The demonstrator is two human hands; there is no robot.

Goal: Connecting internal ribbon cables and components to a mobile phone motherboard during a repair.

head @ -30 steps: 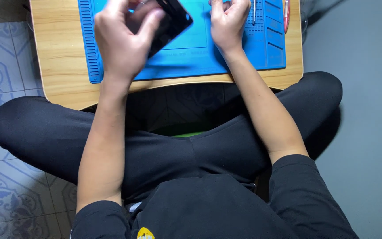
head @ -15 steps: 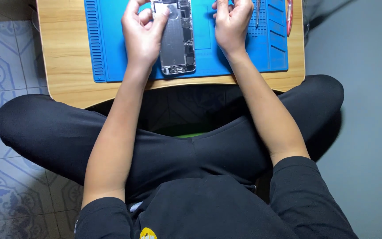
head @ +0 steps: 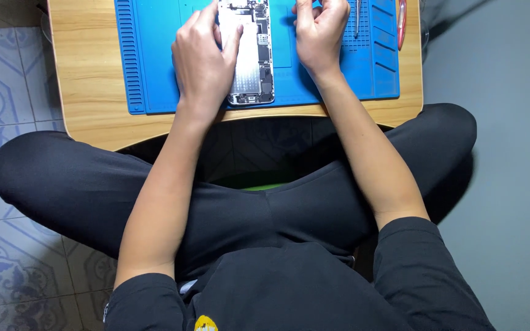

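An opened phone (head: pixel 254 58) lies flat on a blue work mat (head: pixel 154 73), its inner boards and metal plate facing up. My left hand (head: pixel 203 61) rests on the phone's left edge, fingers curled against it and holding it in place. My right hand (head: pixel 320 34) sits just right of the phone on the mat, fingers bent together near the top edge of the view; whether it pinches something small is hidden.
The mat lies on a low wooden table (head: pixel 87 92) over my crossed legs. Tweezers (head: pixel 357 18) and a red tool (head: pixel 401 24) lie on the mat's right side. Patterned floor tiles lie left, grey floor right.
The phone went from being lifted and tilted in my left hand to lying flat, insides up, on the mat. My left hand now rests on its left edge.
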